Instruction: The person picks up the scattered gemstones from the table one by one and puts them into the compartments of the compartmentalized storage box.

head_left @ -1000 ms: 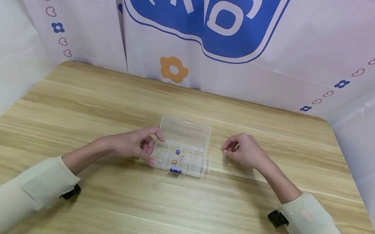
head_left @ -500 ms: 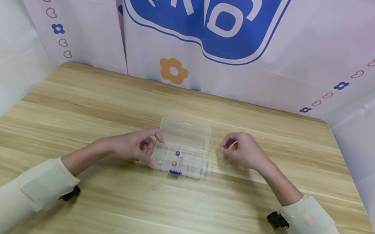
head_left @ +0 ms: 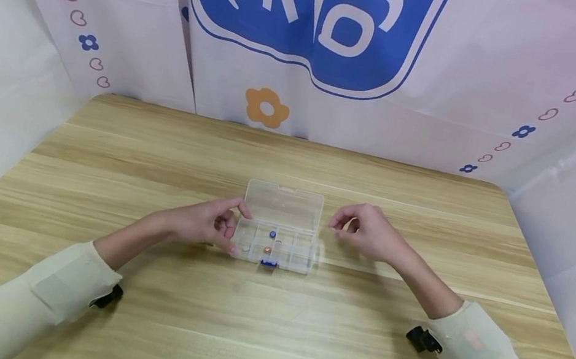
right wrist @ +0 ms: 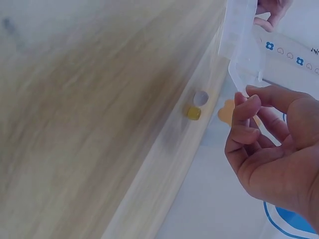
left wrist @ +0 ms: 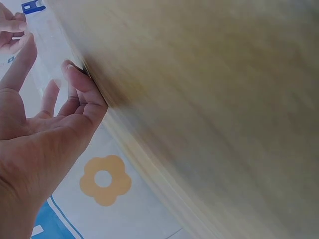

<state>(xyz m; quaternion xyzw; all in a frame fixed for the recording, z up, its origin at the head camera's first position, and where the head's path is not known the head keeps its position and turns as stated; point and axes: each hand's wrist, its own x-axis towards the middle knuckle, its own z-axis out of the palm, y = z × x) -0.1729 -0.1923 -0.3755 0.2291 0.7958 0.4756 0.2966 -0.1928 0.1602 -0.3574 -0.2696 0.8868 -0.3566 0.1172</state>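
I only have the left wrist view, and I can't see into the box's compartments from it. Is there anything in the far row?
Observer: Yes. The head view shows a blue bead in the far row of the box.
Operator: And in the near row, just in front of it?
Observer: An orange bead sits there.
Operator: Anything loose on the table by the right hand?
Observer: Yes. The right wrist view shows a small yellow piece and a pale round piece side by side on the table, near the right hand; I can't tell whether they touch.
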